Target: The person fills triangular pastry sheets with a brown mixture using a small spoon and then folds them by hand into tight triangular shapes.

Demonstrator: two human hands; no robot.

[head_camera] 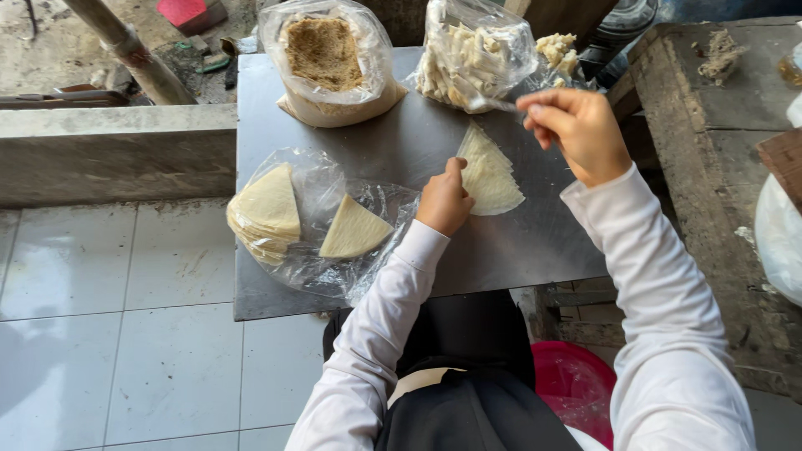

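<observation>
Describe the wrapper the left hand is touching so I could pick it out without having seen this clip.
Start at the grey metal table and go to its middle, just below the two bags of filling at the far edge. The wrapper lies there as a pale fan-shaped sheet under the left hand. Unlike the stacked wrappers and the single wedge on plastic, it lies on bare metal.

Soft, even daylight; faint shadows under the hands, dull sheen across the metal table (518, 250), glare on the white floor tiles (117, 351), sharp focus throughout
</observation>
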